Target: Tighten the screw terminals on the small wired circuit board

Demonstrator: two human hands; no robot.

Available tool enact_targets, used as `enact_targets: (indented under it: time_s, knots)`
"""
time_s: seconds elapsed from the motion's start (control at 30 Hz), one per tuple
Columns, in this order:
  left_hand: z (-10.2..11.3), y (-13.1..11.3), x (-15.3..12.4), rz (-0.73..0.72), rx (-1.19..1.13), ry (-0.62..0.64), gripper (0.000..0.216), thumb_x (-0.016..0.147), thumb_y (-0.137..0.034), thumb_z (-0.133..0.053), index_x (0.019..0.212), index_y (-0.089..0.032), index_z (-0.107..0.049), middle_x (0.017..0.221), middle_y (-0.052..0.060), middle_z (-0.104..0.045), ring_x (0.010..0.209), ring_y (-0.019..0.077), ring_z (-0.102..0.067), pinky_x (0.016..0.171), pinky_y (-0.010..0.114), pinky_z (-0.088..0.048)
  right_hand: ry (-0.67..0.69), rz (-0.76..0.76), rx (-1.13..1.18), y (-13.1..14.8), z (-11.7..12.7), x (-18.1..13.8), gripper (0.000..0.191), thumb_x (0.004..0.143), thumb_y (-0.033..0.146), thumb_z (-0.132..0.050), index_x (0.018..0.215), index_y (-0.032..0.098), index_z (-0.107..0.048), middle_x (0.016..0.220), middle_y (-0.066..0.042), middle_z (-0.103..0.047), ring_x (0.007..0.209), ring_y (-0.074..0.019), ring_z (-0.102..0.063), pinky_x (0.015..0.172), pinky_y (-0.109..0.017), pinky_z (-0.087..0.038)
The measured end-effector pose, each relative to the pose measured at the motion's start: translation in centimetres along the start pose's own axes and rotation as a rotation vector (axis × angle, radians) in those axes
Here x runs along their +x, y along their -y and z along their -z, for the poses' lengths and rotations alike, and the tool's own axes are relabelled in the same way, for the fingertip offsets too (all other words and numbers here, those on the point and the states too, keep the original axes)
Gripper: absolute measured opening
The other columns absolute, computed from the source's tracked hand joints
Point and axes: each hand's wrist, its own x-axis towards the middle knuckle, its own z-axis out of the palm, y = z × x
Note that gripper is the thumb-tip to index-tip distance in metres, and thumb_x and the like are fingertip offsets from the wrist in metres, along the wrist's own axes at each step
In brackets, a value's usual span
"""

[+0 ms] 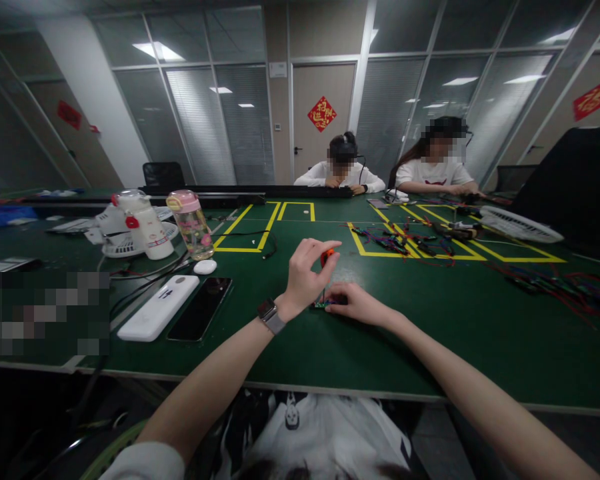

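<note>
My left hand [307, 270], with a watch on its wrist, is closed around the orange and black handle of a screwdriver [329, 254]. The screwdriver stands roughly upright, and its thin dark shaft runs down to a small green circuit board [320, 305] on the table. Whether the tip sits in a screw is too small to tell. My right hand [353, 303] rests low on the table with its fingertips closed on the board's right side, covering part of it.
On the green table [280, 360] at left lie a white power bank [159, 308], a black phone [201, 309], a white earbud case [205, 267] and two bottles [193, 227]. Wired circuit boards [410, 240] lie at right among yellow tape. Two people sit across.
</note>
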Motion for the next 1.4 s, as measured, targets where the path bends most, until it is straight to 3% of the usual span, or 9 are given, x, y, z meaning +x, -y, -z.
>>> enact_targets:
  time_s: [0.17,0.47,0.7,1.07,1.4]
  knots:
    - [-0.06,0.08,-0.16,0.019,0.001,0.006,0.019,0.095,-0.026,-0.050,0.103,-0.020,-0.066,0.085,0.004,-0.060,0.081,0.0164,-0.055,0.073,0.030,-0.046,-0.004,-0.001,0.002,-0.04,-0.01,0.02,0.013,0.079,0.016,-0.068,0.091,0.015,-0.071,0.079,-0.003,-0.066,0.070,-0.0158,-0.057,0.066,-0.027,-0.044]
    - [-0.12,0.25,-0.27,0.028,-0.106,0.020,0.027,0.097,-0.017,-0.041,0.115,-0.019,-0.061,0.104,0.006,-0.068,0.097,0.0165,-0.061,0.086,0.032,-0.048,-0.005,0.006,-0.005,-0.32,-0.11,0.05,0.013,0.079,0.016,-0.069,0.092,0.015,-0.071,0.080,-0.003,-0.065,0.070,-0.0156,-0.057,0.066,-0.026,-0.044]
    - [-0.10,-0.02,-0.13,-0.001,-0.020,-0.016,0.017,0.092,-0.022,-0.055,0.105,-0.017,-0.065,0.088,0.004,-0.064,0.082,0.0151,-0.059,0.075,0.029,-0.048,-0.006,0.010,0.005,-0.37,-0.13,0.03,0.012,0.079,0.016,-0.068,0.090,0.015,-0.071,0.079,-0.003,-0.066,0.069,-0.0153,-0.056,0.065,-0.026,-0.044]
    - [-0.08,0.19,-0.25,0.003,-0.076,0.009,0.026,0.097,-0.017,-0.041,0.112,-0.018,-0.062,0.101,0.006,-0.068,0.093,0.0165,-0.060,0.082,0.031,-0.048,-0.009,0.007,0.002,-0.38,-0.10,0.08,0.012,0.078,0.016,-0.069,0.090,0.015,-0.071,0.078,-0.003,-0.064,0.068,-0.0149,-0.055,0.064,-0.026,-0.043]
    - [-0.18,0.25,-0.14,-0.012,0.019,-0.038,0.017,0.093,-0.025,-0.053,0.098,-0.016,-0.067,0.081,0.004,-0.057,0.076,0.0150,-0.053,0.069,0.028,-0.044,0.000,-0.001,0.008,-0.21,-0.04,0.05,0.013,0.078,0.015,-0.068,0.091,0.015,-0.071,0.079,-0.003,-0.065,0.070,-0.0154,-0.056,0.066,-0.026,-0.043]
